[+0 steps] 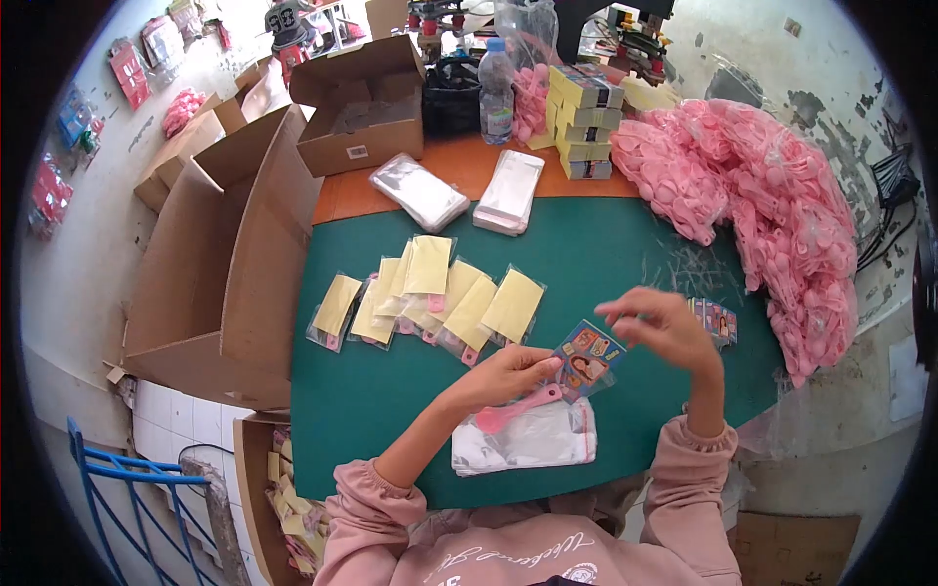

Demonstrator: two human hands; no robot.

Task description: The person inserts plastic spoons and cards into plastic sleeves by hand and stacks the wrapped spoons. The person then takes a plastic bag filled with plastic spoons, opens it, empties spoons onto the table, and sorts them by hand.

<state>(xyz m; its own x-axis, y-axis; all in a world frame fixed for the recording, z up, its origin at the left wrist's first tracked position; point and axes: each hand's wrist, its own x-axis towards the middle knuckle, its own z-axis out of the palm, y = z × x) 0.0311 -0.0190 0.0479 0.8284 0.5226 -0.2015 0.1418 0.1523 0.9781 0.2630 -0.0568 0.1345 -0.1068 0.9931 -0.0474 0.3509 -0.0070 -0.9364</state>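
Pink sweatshirt (518, 557) fabric lies nearest the camera, at the near edge of the green tabletop (606, 254). Left of the tabletop stands a large open carton (186, 259), bare cardboard showing inside; below the tabletop's left edge, a lower box (256, 488) holds many yellow-backed packets (293, 508). At the tabletop's far left corner sits another open carton (357, 146), its contents hard to tell.

On the tabletop's left half lies a loose group of clear packets (430, 264), each with a pale yellow card side up and some showing pink pieces. Along its far edge are two stacks of clear sleeves (420, 192), a black bag (451, 93) and a plastic bottle (496, 98).

Near the tabletop's front middle, the left hand's (513, 376) grip is clamped on a blue printed card (588, 357); a pink spoon (518, 408) shows below it, over a pile of clear plastic bags (528, 441). Right hand (674, 330) fingers are curled at the card's upper corner; whether they meet cannot be told.

Bundled cards (586, 122) stand at the tabletop's far side, and plastic-wrapped pink spoons (772, 205) heap along its right edge.
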